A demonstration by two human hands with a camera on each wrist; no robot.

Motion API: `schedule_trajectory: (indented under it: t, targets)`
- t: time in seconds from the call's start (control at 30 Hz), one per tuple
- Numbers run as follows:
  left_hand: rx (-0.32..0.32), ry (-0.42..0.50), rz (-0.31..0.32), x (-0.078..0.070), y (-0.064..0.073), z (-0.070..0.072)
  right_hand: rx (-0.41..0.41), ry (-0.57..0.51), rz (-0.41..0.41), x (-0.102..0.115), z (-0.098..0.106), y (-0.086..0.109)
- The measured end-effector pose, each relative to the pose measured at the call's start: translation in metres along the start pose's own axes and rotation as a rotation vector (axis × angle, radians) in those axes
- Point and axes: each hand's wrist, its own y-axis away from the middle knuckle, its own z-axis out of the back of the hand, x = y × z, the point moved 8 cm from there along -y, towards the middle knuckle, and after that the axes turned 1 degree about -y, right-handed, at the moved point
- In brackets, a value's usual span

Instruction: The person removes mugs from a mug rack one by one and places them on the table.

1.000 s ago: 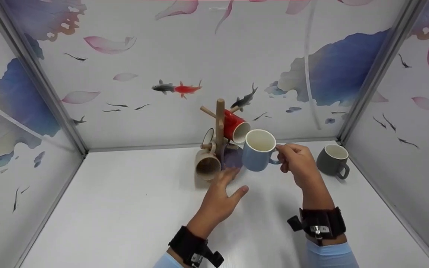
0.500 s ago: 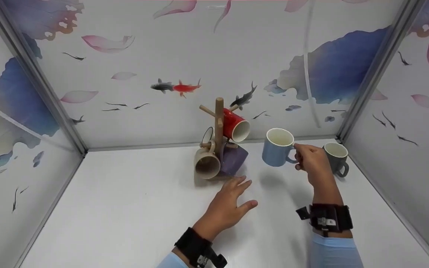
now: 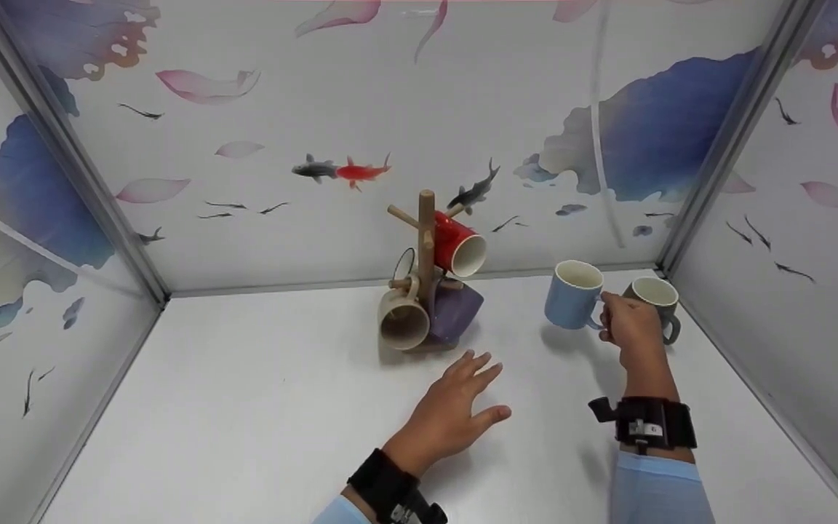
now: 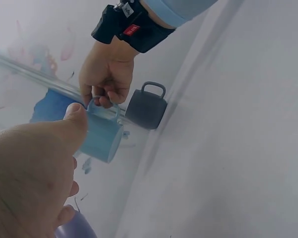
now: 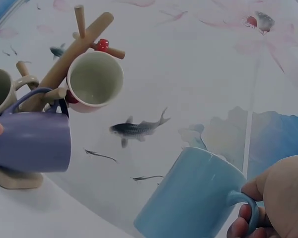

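Note:
My right hand pinches the handle of a light blue mug and holds it upright, a little above the white table, as the shadow beneath it shows. Just behind that hand a dark grey mug stands on the table, partly covered by the hand. My left hand hovers over the table with fingers spread and holds nothing. It is nearest to a purple mug, which hangs on a wooden mug tree. Up close in the right wrist view, the blue mug shows its handle between thumb and fingers.
On the mug tree also hang a red mug, a beige mug and, behind it, a partly hidden mug with a dark rim. Printed walls with metal corner posts enclose the table at the back and sides.
My right hand has carried the blue mug rightwards, away from the mug tree and close to the grey mug. My left hand has drawn back from the tree, towards me and slightly right.

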Motion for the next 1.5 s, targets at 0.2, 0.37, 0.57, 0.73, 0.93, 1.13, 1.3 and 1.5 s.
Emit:
schedule_trajectory:
  t: [0.2, 0.37, 0.57, 0.73, 0.93, 1.13, 1.3, 1.5]
  targets:
    - [0.011, -0.046, -0.026, -0.002, 0.0, -0.004, -0.026, 0.075, -0.02, -0.014, 0.005, -0.006]
    - [0.025, -0.048, -0.028, -0.002, 0.0, -0.008, -0.062, 0.09, -0.028, -0.023, 0.009, -0.01]
    - [0.05, -0.024, -0.021, -0.002, -0.001, -0.012, -0.096, 0.059, -0.038, -0.033, 0.015, -0.016]
    - [0.059, -0.026, -0.017, -0.001, -0.001, -0.014, -0.118, 0.053, -0.048, -0.039, 0.019, -0.02]
    - [0.069, -0.04, -0.015, -0.001, 0.001, -0.016, -0.144, 0.03, -0.047, -0.044, 0.022, -0.024]
    - [0.07, -0.04, -0.023, -0.003, 0.002, -0.015, -0.148, 0.01, -0.059, -0.048, 0.022, -0.026]
    - [0.071, -0.044, -0.027, -0.003, 0.003, -0.017, -0.139, 0.058, -0.071, -0.05, 0.024, -0.025]
    - [0.068, -0.046, -0.019, -0.004, 0.002, -0.018, -0.126, 0.02, -0.08, -0.051, 0.025, -0.027]
